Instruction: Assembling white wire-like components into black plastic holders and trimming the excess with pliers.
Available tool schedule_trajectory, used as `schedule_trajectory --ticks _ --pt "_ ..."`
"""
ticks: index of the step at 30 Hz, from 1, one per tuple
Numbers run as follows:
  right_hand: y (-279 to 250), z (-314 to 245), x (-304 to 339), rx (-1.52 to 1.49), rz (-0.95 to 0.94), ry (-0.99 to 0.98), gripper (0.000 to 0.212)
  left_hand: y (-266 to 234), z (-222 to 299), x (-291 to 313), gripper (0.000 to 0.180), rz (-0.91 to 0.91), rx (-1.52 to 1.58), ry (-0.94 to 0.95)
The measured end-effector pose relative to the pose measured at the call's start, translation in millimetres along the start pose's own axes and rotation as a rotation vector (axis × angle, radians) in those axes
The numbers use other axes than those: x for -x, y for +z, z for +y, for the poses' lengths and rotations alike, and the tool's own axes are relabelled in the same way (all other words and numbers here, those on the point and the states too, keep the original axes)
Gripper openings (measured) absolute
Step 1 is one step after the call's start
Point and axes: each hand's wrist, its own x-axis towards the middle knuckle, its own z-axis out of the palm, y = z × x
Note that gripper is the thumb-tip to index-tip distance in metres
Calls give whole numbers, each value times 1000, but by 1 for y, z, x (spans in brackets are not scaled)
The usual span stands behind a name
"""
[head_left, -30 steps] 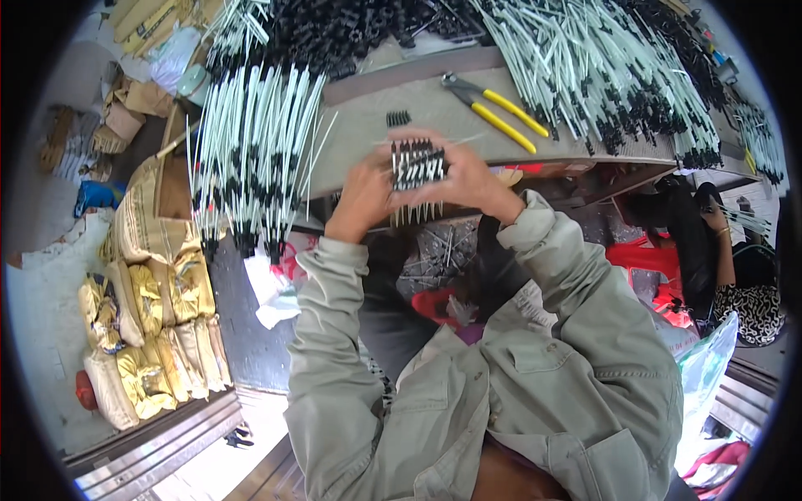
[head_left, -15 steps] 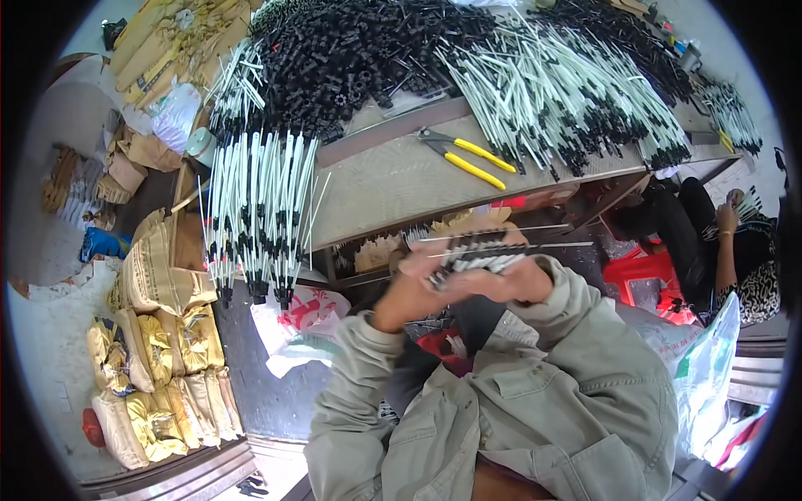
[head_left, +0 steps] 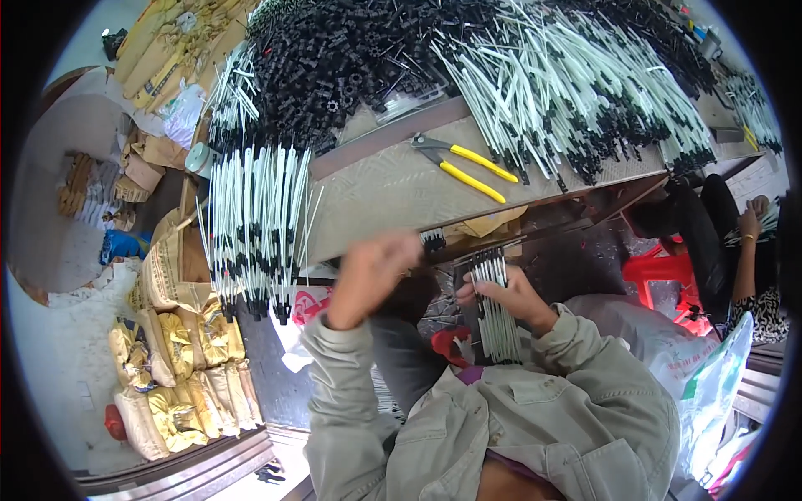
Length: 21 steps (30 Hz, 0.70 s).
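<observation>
My right hand (head_left: 522, 296) is closed round a bundle of thin white rods (head_left: 499, 330), held in front of my chest. Black pieces show at the bundle's upper end, and its lower end reaches down to my jacket. Raised by the table's front edge, my left hand (head_left: 376, 271) is apart from the bundle; motion smears its fingers, so whether anything is in them is unclear. Just beyond those fingertips, a small dark cluster (head_left: 433, 240) shows under the table edge.
Yellow-handled pliers (head_left: 472, 171) lie on the table (head_left: 376, 196). Behind are a heap of black parts (head_left: 334, 67) and a large pile of white rods (head_left: 576, 92). More rods (head_left: 259, 225) overhang the left edge. A person's arm (head_left: 743, 259) and a red stool (head_left: 660, 271) are at right.
My hands, which were together round the bundle, have come apart. The left moved left; the right lowered the bundle, which turned from roughly sideways to upright.
</observation>
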Motion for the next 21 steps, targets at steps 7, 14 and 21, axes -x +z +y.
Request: schedule_trajectory --ticks 7,14,21 --pt "5 1 -9 15 -125 30 22 -79 -5 -187 22 272 -1147 359" --pt "-5 -6 -12 54 -144 44 21 -84 1 -234 19 -15 -1190 160" --pt "5 -6 1 9 -159 45 18 -78 2 -228 28 -30 -1266 116"
